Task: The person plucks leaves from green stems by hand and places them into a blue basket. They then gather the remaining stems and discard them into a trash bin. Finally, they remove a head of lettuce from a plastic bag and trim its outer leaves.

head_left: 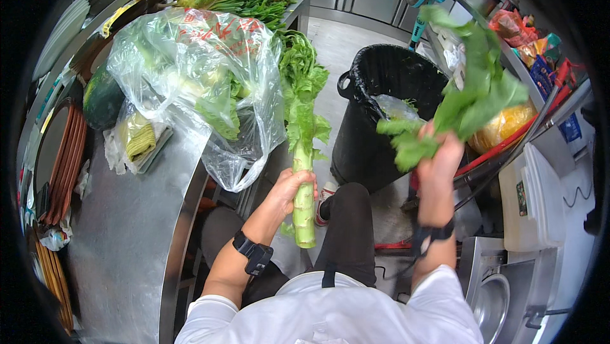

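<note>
My left hand (292,190) is closed around the thick pale stalk of a stem lettuce (303,201), which points leafy end away from me, its cut end towards me. Several leaves remain at its far end. My right hand (441,153) grips a bunch of loose green leaves (469,91), blurred by motion, at the right side of a black bin (367,139). Inside the bin lies some clear plastic with green scraps. A large clear plastic bag (190,72) of leafy vegetables rests on the steel counter (128,220) to the left of the stalk.
A dark green melon (102,96), a folded green cloth (140,144) and stacked brown trays (62,158) stand on the left. Green bunches (262,1) lie at the counter's far end. At right are a red-edged rack, a yellow bag (505,127) and pale plastic containers (533,196).
</note>
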